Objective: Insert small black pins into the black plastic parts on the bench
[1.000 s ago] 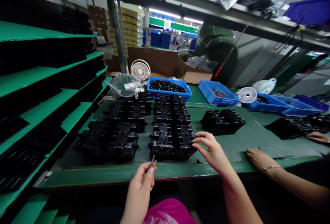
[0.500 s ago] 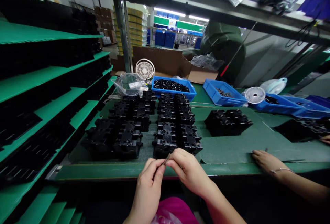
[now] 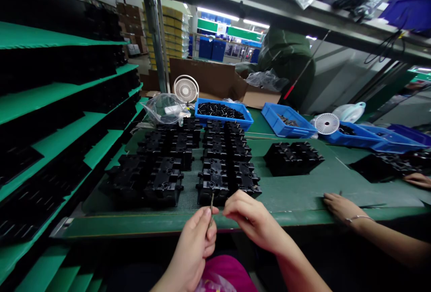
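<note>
My left hand (image 3: pixel 197 238) pinches a thin metal rod (image 3: pixel 212 207) that points upward from between thumb and forefinger. Close on its right, my right hand (image 3: pixel 247 215) is curled with fingertips drawn together; whatever they hold, if anything, is hidden. Just beyond both hands stand rows of black plastic housings (image 3: pixel 213 175) with short pins on some tops. More black housings (image 3: pixel 164 180) are grouped to the left on the green bench (image 3: pixel 283 193).
A blue bin of small black parts (image 3: pixel 220 111) and a blue bin of metal pins (image 3: pixel 288 120) stand behind. Green shelves (image 3: pixel 54 92) rise at left. A co-worker's hand (image 3: pixel 340 207) rests at right, near another housing pair (image 3: pixel 292 157).
My hands have moved slightly apart, and the rod now stands more upright in my left hand. The whole view has shifted a little.
</note>
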{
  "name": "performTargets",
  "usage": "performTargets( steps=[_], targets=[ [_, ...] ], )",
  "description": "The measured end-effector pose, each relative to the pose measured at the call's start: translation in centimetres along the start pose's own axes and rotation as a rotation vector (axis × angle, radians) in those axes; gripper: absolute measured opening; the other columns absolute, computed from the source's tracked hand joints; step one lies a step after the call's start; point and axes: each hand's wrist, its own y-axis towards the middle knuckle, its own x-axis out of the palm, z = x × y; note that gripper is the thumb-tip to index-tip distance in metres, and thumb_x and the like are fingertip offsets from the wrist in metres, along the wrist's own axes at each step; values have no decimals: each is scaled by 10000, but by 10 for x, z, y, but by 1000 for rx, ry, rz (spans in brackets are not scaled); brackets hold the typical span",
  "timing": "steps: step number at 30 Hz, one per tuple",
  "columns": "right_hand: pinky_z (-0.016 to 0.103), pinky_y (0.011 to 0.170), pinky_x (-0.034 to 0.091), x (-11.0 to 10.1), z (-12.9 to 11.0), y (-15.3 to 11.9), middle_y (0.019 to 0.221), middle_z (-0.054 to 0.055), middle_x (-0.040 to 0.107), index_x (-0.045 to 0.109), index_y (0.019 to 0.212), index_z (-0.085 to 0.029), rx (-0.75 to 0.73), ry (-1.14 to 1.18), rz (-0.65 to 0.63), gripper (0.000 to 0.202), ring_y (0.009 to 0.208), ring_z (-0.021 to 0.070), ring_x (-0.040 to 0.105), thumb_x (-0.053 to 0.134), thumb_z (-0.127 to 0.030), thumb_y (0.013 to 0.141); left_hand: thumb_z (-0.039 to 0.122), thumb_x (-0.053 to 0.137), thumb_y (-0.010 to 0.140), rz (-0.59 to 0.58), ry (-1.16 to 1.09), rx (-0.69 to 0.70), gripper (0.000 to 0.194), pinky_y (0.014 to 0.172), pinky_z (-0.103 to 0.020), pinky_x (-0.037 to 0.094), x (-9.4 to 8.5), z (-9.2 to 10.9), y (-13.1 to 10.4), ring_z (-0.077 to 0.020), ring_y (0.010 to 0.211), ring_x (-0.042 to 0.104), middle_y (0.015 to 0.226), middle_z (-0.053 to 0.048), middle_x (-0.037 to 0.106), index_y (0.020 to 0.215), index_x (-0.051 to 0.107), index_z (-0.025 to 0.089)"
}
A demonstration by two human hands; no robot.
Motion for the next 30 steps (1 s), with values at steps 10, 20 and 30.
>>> performTargets(
  steps=[10,20,30],
  targets=[
    [278,725,445,-57,40,-10,886,40,599,580,933,-210,256,-274,425,72,824,163,564,534,-239,886,469,454,870,83,258,139,313,413,-202,137,-10,2,5,-41,437,219,584,68,451,1004,502,191],
    [311,728,456,-67,80,-8,851,61,589,586,871,-186,282,-528,250,165,808,186,561,430,-221,912,440,498,843,158,585,303,307,593,-259,387,-13,-1,2,-147,598,533,638,10,607,1004,577,190],
    [317,732,467,-69,82,-3,870,68,597,597,872,-188,271,-583,211,153,812,194,569,446,-202,898,378,500,864,237,842,437,162,714,-264,445,-19,7,-4,-178,759,651,777,-2,699,943,577,259]
  ],
)
